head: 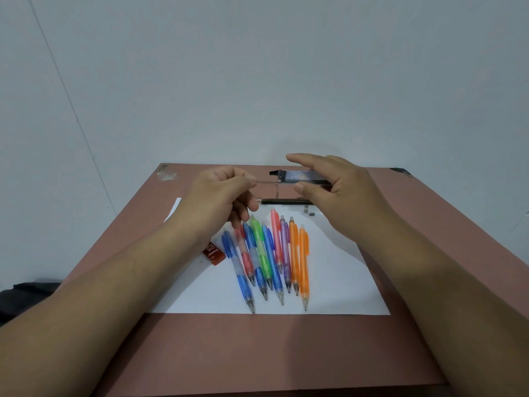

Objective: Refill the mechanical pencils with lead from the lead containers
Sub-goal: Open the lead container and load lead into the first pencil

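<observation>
Lead container (clear, black-capped) aloft.

Bare forearms; hands ringless; no sleeves.

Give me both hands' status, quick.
Left hand: pinching thin leads.
Right hand: gripping the black lead container.

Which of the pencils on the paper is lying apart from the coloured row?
The black pencil. It lies crosswise on the white paper at the far end of the fanned row, just under the hands, while the coloured ones lie side by side pointing toward the camera.
</observation>
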